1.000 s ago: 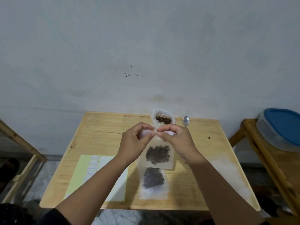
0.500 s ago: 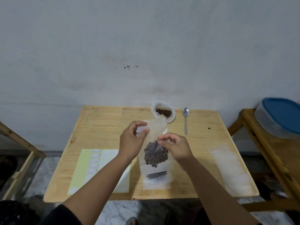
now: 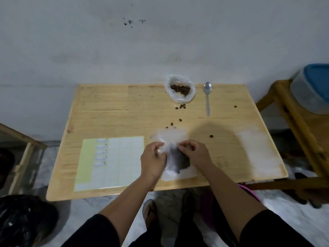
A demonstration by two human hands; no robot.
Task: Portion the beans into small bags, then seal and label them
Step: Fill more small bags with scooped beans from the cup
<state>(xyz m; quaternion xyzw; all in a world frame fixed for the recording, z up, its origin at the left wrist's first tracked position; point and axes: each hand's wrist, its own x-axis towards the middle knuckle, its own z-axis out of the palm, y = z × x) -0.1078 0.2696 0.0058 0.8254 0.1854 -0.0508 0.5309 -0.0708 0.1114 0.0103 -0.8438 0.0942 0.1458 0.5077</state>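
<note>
Counter [image 3: 114, 107]: I see wood, loose beans [image 3: 180, 106], a white wall behind.
Hands: left hand [image 3: 153, 160] and right hand [image 3: 195, 154] pinch the small bag [image 3: 171, 139].
Blurry: the bag.

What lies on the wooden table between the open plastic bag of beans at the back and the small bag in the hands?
In the head view, only loose brown beans scattered on bare wooden table between the open bean bag and the small clear bag.

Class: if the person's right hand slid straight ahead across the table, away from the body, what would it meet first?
Probably the loose brown bean just beyond the right hand, on the wooden table; depth is uncertain, and the metal spoon lies farther on.
</note>
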